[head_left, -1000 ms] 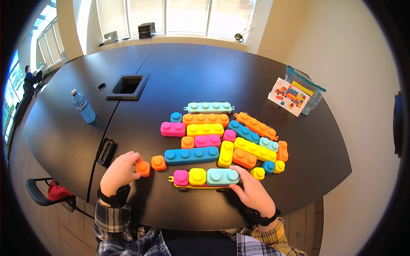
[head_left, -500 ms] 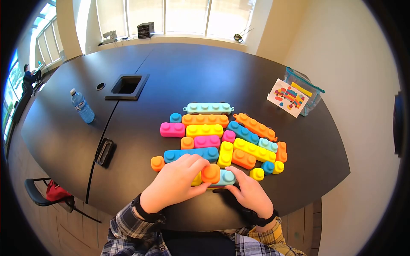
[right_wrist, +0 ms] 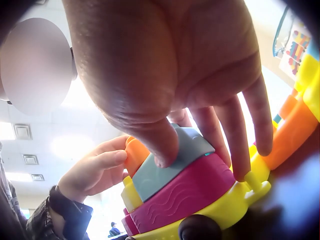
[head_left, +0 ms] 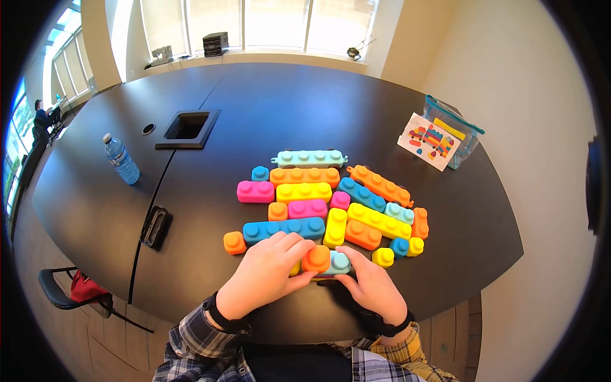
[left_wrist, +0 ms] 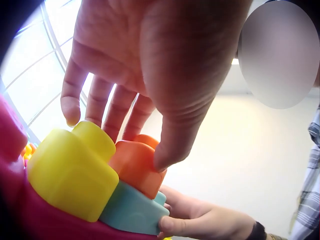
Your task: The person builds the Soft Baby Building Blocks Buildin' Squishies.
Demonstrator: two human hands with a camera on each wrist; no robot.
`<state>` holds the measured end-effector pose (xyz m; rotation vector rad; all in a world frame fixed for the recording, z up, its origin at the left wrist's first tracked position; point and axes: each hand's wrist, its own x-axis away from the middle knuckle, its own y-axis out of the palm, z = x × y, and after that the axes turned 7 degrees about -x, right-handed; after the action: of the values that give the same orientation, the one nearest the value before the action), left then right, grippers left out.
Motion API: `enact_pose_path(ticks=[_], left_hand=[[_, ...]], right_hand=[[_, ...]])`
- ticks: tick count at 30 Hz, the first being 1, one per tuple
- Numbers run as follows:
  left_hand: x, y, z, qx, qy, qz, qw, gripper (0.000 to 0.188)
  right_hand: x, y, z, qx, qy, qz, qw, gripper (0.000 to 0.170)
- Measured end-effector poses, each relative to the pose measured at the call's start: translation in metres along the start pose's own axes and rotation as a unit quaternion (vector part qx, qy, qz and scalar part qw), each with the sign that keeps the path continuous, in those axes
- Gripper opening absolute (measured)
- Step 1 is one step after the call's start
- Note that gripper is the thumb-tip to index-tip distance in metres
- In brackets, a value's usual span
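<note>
My left hand (head_left: 264, 274) pinches a small orange block (head_left: 316, 258) between thumb and fingers, right on the left part of a light blue block (head_left: 340, 262). My right hand (head_left: 377, 286) grips the other end of that light blue block, thumb on its near side and fingers on the far side. Under it, in the right wrist view, lies a magenta layer (right_wrist: 190, 195) on a yellow wheeled base (right_wrist: 225, 207). A yellow block (left_wrist: 75, 175) stands beside the light blue one. The left hand hides most of the wagon's left end in the head view.
Beyond the hands lie several colourful blocks, including a long blue block (head_left: 283, 230), a light blue wagon base (head_left: 310, 159) and an orange wagon base (head_left: 380, 186). A picture card (head_left: 429, 143) leans on a clear bag (head_left: 468, 137). A water bottle (head_left: 121, 159) stands left.
My left hand has carried the orange block from the left side of the table rightward onto the light blue block. The right hand has stayed at the wagon's right end.
</note>
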<state>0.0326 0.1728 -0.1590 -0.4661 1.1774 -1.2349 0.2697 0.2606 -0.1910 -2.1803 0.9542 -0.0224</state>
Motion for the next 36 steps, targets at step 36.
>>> enact_pose_path(ticks=[36], left_hand=[[0.007, -0.042, 0.007, 0.043, 0.037, 0.089, 0.994, 0.056]], right_hand=[[-0.029, -0.011, -0.044, -0.063, -0.163, 0.049, 0.983, 0.073]])
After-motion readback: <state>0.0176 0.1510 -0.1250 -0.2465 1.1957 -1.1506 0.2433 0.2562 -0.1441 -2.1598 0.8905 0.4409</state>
